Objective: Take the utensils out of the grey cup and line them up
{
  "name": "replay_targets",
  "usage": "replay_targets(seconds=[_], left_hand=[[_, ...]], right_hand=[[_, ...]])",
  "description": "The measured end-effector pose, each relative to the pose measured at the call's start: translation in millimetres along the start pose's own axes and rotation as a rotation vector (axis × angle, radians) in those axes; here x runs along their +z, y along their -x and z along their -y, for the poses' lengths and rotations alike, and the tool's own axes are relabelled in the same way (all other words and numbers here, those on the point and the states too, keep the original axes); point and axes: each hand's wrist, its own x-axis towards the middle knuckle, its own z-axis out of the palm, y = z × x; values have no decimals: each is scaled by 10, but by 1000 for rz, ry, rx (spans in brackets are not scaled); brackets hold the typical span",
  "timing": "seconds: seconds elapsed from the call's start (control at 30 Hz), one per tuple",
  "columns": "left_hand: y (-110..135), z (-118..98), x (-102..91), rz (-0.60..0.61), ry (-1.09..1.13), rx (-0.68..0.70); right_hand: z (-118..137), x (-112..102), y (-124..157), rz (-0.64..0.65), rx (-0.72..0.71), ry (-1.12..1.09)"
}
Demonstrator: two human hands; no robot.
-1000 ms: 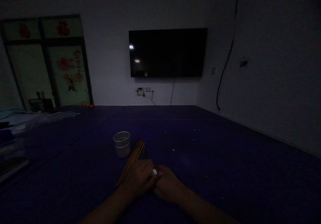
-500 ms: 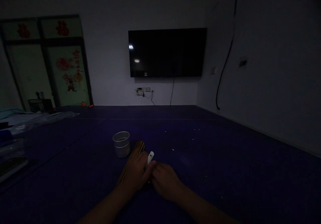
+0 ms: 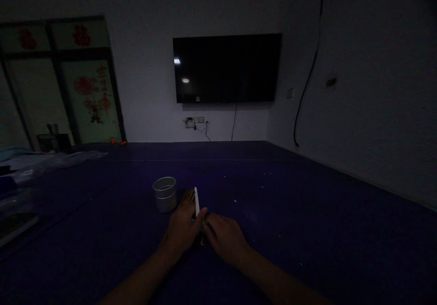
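Observation:
The room is very dark. My left hand (image 3: 184, 228) is closed round a slim white stick-like object (image 3: 196, 201) that points up and away from me. It rests over a bundle of thin brown sticks (image 3: 186, 198) lying on the dark blue surface (image 3: 290, 232). My right hand (image 3: 223, 239) lies right beside it, fingers curled and touching the left hand near the white object's lower end. A small round metal tin (image 3: 165, 194) stands upright just beyond and left of my left hand.
A black wall-mounted TV (image 3: 227, 68) hangs ahead with sockets and cables below. A glass door with red decorations (image 3: 85, 86) is at the left. Crumpled plastic and dark items (image 3: 20, 177) lie at the far left. A white wall runs along the right.
The white object has risen out of my hands: only its tip showed at first, now most of its length stands above my left hand. Both hands have shifted slightly forward.

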Motion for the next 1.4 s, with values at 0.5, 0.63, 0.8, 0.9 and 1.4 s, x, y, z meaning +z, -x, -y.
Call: replay_targets(seconds=[0.5, 0.63, 0.8, 0.9, 1.4], left_hand=[[12, 0, 11, -32, 55, -31], [10, -21, 10, -15, 126, 1], [27, -30, 8, -18, 194, 18], [30, -36, -2, -3, 227, 39], [79, -92, 19, 6, 230, 56]], right_hand=[[14, 18, 33, -102, -92, 72], [-21, 48, 47, -188, -89, 51], [-80, 97, 58, -280, -111, 9], [-95, 112, 60, -319, -143, -21], [-72, 87, 50, -306, -93, -32]])
